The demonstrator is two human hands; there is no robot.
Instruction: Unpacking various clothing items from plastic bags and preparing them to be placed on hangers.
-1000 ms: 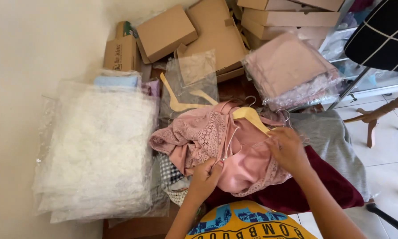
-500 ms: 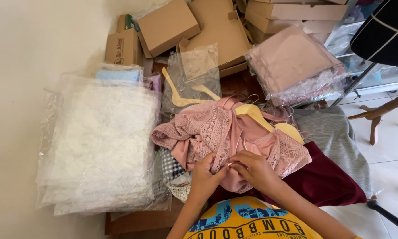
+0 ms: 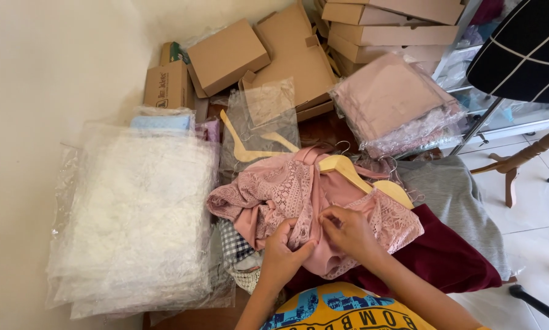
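Pinching the pink lace top (image 3: 287,195) near its middle, both hands meet: the left hand (image 3: 283,253) and right hand (image 3: 348,231) each have a narrow grip on the fabric, perhaps on a thin strap, too small to tell. The top lies on a maroon cloth (image 3: 445,256), with a wooden hanger (image 3: 348,168) in its neck, beside a bagged white lace stack (image 3: 134,214).

Brown cardboard boxes (image 3: 299,49) stacked at twelve o'clock; small printed carton (image 3: 166,82) at eleven; clear plastic bags of white lace (image 3: 134,214) at nine, pink fabric (image 3: 393,101) at one.
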